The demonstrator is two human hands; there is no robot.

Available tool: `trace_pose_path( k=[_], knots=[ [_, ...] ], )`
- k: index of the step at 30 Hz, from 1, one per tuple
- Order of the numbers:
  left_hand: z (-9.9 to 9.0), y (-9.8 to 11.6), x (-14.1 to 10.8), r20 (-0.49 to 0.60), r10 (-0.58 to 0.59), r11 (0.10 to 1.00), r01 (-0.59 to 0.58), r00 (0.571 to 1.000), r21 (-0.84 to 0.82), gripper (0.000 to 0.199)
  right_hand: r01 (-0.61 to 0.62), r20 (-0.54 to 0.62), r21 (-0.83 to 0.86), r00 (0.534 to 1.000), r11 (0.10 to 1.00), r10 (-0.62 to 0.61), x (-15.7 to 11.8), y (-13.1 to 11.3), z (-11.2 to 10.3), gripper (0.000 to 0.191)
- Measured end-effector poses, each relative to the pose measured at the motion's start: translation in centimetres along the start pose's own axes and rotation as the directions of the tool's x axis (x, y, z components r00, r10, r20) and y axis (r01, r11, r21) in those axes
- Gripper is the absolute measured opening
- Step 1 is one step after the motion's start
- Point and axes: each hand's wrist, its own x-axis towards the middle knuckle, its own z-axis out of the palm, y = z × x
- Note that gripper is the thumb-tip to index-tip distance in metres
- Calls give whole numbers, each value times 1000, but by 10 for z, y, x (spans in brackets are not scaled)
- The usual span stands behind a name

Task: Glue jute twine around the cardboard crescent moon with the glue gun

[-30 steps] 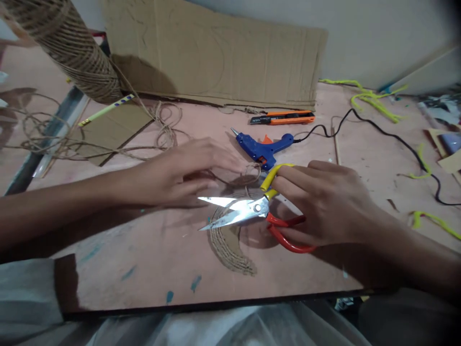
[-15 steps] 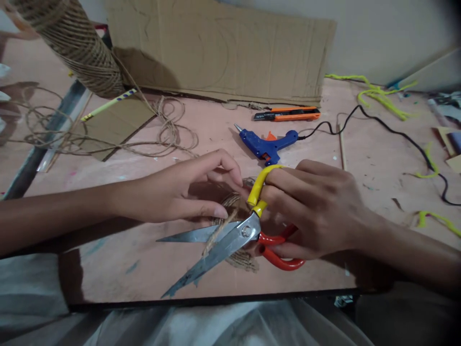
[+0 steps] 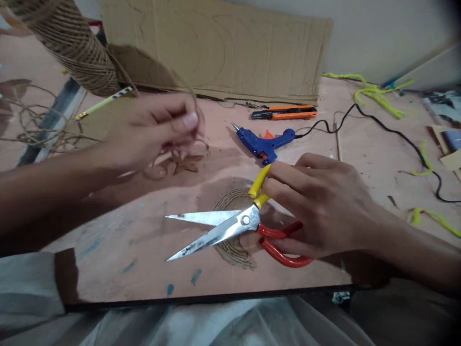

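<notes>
My right hand (image 3: 320, 206) grips a pair of scissors (image 3: 230, 228) by its yellow and red handles, the blades parted and pointing left. Beneath the blades lies a curved piece covered in rows of jute twine (image 3: 234, 254), partly hidden by the scissors and my hand. My left hand (image 3: 154, 129) is raised to the left of it, smeared a little by motion. Its thumb and fingers pinch a strand of twine (image 3: 189, 84) whose end sticks up above the fingertips. Loose twine (image 3: 39, 120) lies tangled behind the left wrist.
A large twine spool (image 3: 82, 48) stands at the back left beside a pencil (image 3: 104, 103). Cardboard (image 3: 252, 53) leans against the wall. A blue glue gun (image 3: 264, 143) with a black cord, an orange cutter (image 3: 284, 112) and yellow-green yarn (image 3: 382, 96) lie behind and right.
My left hand has moved up and left, away from the scissors, with the twine strand. The strand no longer lies between the blades. The scissors have closed slightly, still in my right hand.
</notes>
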Motion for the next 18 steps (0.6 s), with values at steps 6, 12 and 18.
trace_pose_path(
  k=[6, 12, 18],
  knots=[
    [-40, 12, 12, -246, 114, 554, 144, 963, 820, 53, -83, 9, -87, 996, 993, 84, 0, 6, 1, 39],
    [-15, 45, -2, -191, 35, 802, 86, 981, 591, 15, -237, -68, -193, 971, 952, 228, -3, 7, 4, 29],
    [-3, 27, -1, 146, -88, 957, 43, 985, 288, 48, -358, -184, -202, 928, 912, 324, -5, 5, 4, 43]
  ],
)
